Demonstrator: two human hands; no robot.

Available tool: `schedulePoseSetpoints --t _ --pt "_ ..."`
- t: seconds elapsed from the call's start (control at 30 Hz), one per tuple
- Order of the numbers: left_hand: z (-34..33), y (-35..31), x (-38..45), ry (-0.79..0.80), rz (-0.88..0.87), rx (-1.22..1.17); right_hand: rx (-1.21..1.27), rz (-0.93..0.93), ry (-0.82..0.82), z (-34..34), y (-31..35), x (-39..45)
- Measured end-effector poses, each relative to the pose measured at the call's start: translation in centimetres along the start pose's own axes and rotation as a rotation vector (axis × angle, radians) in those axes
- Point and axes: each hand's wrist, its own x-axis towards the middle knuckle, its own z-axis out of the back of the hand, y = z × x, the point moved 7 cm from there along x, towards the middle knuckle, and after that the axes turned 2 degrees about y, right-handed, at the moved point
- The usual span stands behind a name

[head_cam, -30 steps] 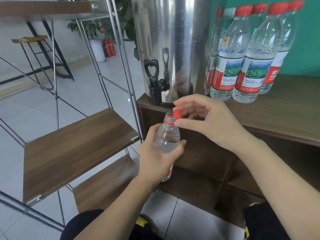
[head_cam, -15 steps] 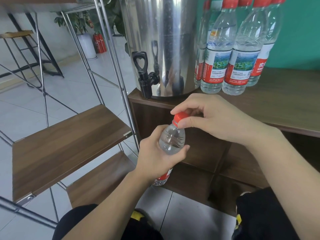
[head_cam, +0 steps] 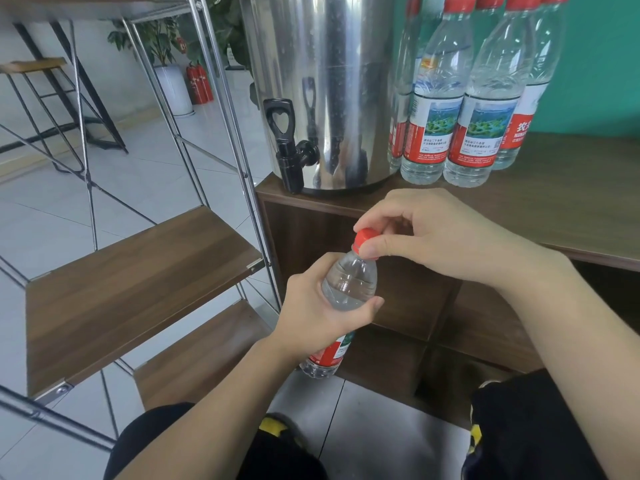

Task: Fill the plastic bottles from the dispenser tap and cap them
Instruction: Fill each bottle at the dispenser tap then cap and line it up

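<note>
One view only, worn on the head, looking forward and down. Close over both hands at centre, with the steel dispenser [head_cam: 322,88] and wooden counter [head_cam: 561,206] just beyond, tiled floor [head_cam: 145,188] to the left.

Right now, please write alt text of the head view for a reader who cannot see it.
The left hand grips a clear plastic bottle while the right hand pinches its red cap. Behind, a steel dispenser with a black tap stands on a wooden counter beside capped bottles.
</note>
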Motion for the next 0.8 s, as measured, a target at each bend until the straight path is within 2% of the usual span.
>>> schedulePoseSetpoints --t 0.07,0.27,0.5,0.67,0.8 --pt "0.0 0.2 0.1 0.008 0.016 -0.008 -0.044 0.017 0.002 -0.2 -0.1 0.0" --pt "0.2 0.4 0.5 0.055 0.047 -0.025 0.142 0.056 0.073 -0.2 -0.6 -0.7" --pt "-0.6 0.3 0.2 0.119 0.045 -0.03 -0.049 0.044 0.08 -0.4 -0.7 -0.8" --pt "-1.4 -0.7 0.4 0.076 0.023 0.038 -0.209 0.025 0.015 -0.2 -0.9 -1.0" --pt "-2.1 -2.1 0.6 -0.032 -0.026 0.101 -0.208 0.03 -0.024 0.9 -1.0 -1.4"
